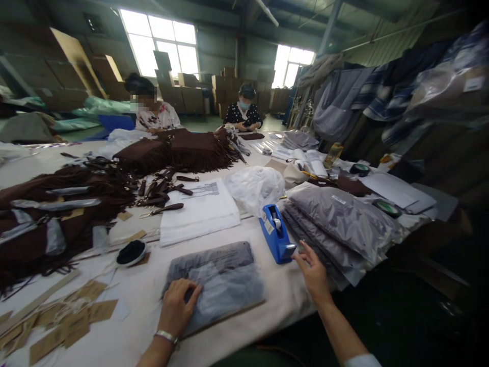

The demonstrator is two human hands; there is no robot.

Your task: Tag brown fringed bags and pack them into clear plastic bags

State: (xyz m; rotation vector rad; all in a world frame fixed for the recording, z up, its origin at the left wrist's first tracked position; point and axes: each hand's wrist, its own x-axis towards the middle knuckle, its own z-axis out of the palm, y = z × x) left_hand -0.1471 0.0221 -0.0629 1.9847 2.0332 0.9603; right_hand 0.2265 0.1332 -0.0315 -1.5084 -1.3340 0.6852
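**Left hand on grey packet, right hand open near tape**

The left hand (176,307) rests on the left end of the grey plastic packet (225,285), and it is the nearer hand. I cannot tell if its fingers close on the packet. The packet lies near the front edge of the white table (130,300), with its long axis along this edge. The right hand (313,272) is open and empty, fingers apart, just beside the blue tape dispenser (277,234).

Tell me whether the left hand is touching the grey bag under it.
Touching. The head view plainly shows the left hand resting on the grey bag, with its fingers lying on the bag's surface.
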